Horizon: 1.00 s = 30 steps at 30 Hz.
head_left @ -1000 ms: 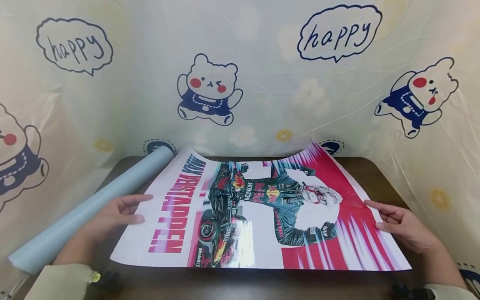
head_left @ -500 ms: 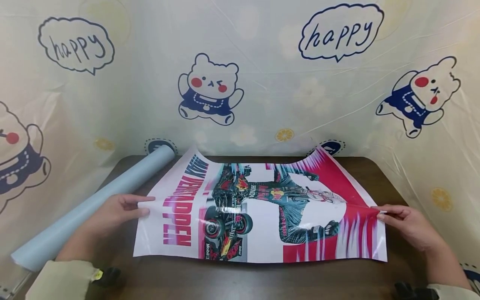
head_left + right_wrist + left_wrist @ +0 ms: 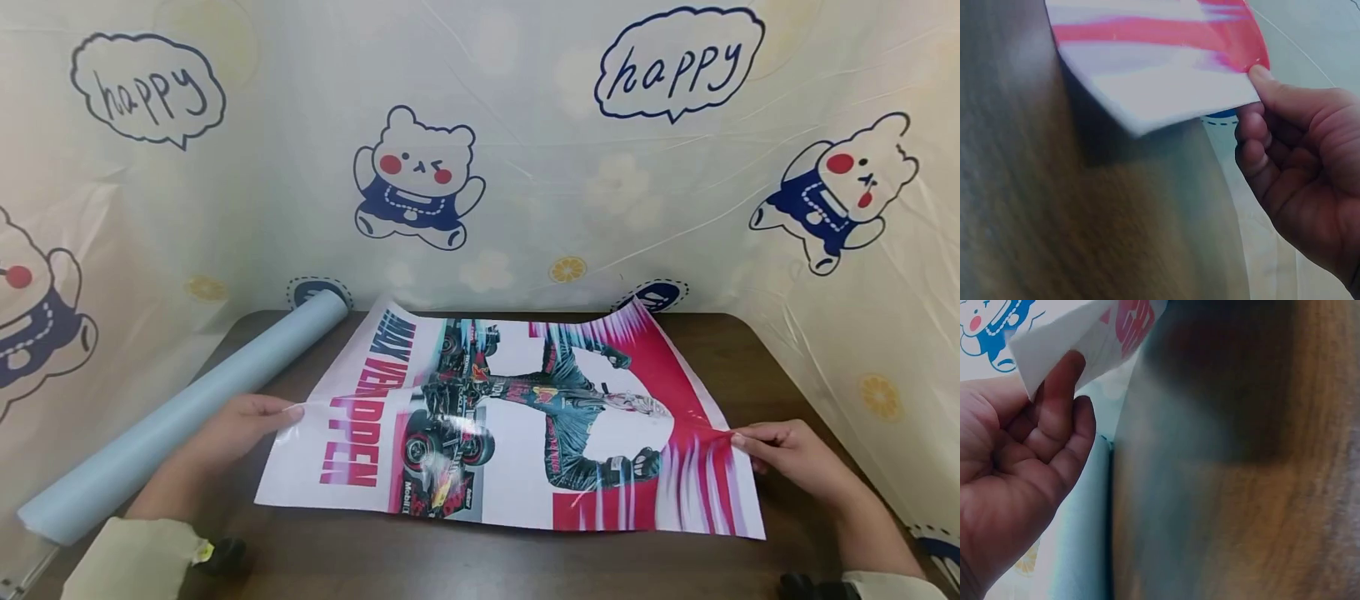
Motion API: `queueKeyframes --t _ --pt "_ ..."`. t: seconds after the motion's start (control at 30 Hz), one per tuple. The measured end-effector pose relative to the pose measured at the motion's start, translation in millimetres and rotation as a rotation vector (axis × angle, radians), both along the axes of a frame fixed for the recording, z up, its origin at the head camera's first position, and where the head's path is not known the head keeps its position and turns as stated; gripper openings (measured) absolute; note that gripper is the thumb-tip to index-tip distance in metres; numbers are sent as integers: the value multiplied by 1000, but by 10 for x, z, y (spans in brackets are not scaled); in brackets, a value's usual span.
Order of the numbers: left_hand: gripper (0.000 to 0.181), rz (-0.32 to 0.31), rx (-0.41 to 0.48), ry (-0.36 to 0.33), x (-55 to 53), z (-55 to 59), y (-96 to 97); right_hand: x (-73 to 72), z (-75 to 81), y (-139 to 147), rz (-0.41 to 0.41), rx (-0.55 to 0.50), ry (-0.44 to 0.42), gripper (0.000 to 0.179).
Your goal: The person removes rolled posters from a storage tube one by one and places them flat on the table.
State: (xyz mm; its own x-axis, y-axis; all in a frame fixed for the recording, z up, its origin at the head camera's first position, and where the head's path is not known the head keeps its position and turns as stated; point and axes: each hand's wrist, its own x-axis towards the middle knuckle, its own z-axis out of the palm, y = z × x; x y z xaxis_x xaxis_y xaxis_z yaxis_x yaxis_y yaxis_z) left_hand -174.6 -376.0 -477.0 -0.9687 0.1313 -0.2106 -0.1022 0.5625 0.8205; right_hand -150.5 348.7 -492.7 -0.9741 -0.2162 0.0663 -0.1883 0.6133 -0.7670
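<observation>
A glossy poster (image 3: 517, 467) printed with a racing driver, a race car and large red lettering spans the gap between my hands, lying sideways in the head view. My left hand (image 3: 236, 433) pinches its left edge between thumb and fingers. At the opposite edge, my right hand (image 3: 787, 454) pinches the red and white border. The sheet buckles along a line between the two grips, and its far corners curl up. In the right wrist view, the near corner of the poster (image 3: 1147, 94) hangs over the wood with a dark shadow beneath.
A long pale blue roll (image 3: 187, 408) lies diagonally along the left side of the dark wooden table (image 3: 525, 567), behind my left forearm. A curtain (image 3: 540, 200) with cartoon bears surrounds the table at the back and sides.
The poster's near right corner has drawn inward to the left since a second ago. Both hands now pinch the edges more tightly, and a buckle has formed across the sheet.
</observation>
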Motion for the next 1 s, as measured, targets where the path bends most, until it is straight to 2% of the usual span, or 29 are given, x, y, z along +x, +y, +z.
queueKeyframes --t 0.13,0.3,0.47,0.57,0.7,0.8,0.87,1.0 --pt "59 8 -101 34 15 -64 10 -21 -32 -30 40 14 31 20" --pt "63 -9 -127 38 7 -106 -8 -32 -40 -51 43 43 -33 26" --pt "67 -87 -233 85 -9 -139 -62 -65 -54 -43 100 69 -157 39" --pt "63 -148 -327 107 -45 -123 -77 -81 -41 -42 140 87 -177 40" --pt "54 -226 -459 126 -112 -24 -69 -88 72 -49 201 153 -187 44" --pt "53 -276 -543 115 -191 118 -34 -114 230 -95 248 223 -235 51" --pt "54 -302 -592 72 -271 248 15 -158 364 -163 274 270 -293 54" --pt "56 -379 -652 -74 -494 574 185 -312 666 -392 296 396 -445 60"
